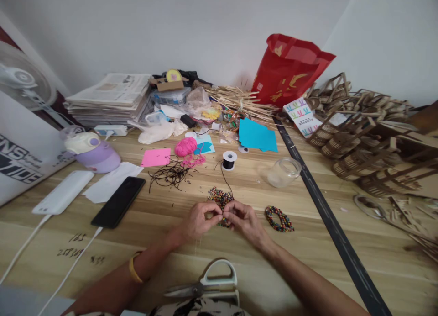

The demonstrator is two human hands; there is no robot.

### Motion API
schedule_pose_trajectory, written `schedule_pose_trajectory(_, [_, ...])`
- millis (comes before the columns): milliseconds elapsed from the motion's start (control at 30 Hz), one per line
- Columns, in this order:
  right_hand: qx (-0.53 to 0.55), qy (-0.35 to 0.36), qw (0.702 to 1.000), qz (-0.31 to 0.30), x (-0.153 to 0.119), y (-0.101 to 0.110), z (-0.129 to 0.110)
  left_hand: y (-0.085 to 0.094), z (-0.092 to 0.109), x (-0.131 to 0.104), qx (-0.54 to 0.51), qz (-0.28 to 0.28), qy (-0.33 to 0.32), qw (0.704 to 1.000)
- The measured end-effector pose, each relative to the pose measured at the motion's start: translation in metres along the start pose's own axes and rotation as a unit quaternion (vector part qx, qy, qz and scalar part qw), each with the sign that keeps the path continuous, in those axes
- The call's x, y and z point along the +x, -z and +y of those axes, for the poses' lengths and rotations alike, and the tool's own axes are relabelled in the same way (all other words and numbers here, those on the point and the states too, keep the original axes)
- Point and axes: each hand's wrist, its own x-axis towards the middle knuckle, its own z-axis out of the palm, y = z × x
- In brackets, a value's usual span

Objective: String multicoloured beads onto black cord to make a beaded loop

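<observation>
Close together over a heap of small multicoloured beads (219, 195), my two hands meet at their fingertips. My left hand (200, 221) pinches something too small to make out. Thumb and forefinger of my right hand (247, 222) are pressed together where a thin black cord (228, 184) runs in from its spool (229, 161). Part of the bead heap is hidden behind and beneath my fingers. To the right of my right hand lies a coiled string of multicoloured beads (279, 219). White-handled scissors (219, 279) rest near my body.
A glass jar (283, 172) stands right of the spool. Loose black cord pieces (171, 173), pink yarn (185, 146) and a black phone (118, 202) lie left. Wooden baskets (345, 151) crowd the right side; a red bag (290, 71) stands at the back.
</observation>
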Motion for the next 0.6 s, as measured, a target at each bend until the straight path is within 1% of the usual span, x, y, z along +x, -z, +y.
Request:
schedule_pose_trajectory(167, [-0.002, 0.015, 1.000, -0.006, -0.001, 0.000, 0.002, -0.003, -0.003, 0.000, -0.006, 0.015, -0.003, 1.000])
schedule_pose_trajectory(333, [0.028, -0.005, 1.000, -0.009, 0.000, 0.002, 0.001, -0.005, -0.004, 0.000, -0.039, 0.036, -0.012, 0.999])
schedule_pose_trajectory(400, [0.037, -0.011, 0.999, -0.005, 0.001, 0.002, 0.002, -0.005, -0.003, 0.001, -0.054, 0.049, -0.024, 0.997])
schedule_pose_trajectory(500, [0.042, -0.018, 0.999, -0.011, 0.003, 0.005, 0.004, -0.006, -0.003, 0.001, -0.047, 0.074, -0.048, 0.995])
schedule_pose_trajectory(600, [0.050, -0.032, 0.997, -0.042, 0.006, 0.010, 0.008, -0.009, -0.006, 0.001, -0.011, 0.105, -0.108, 0.989])
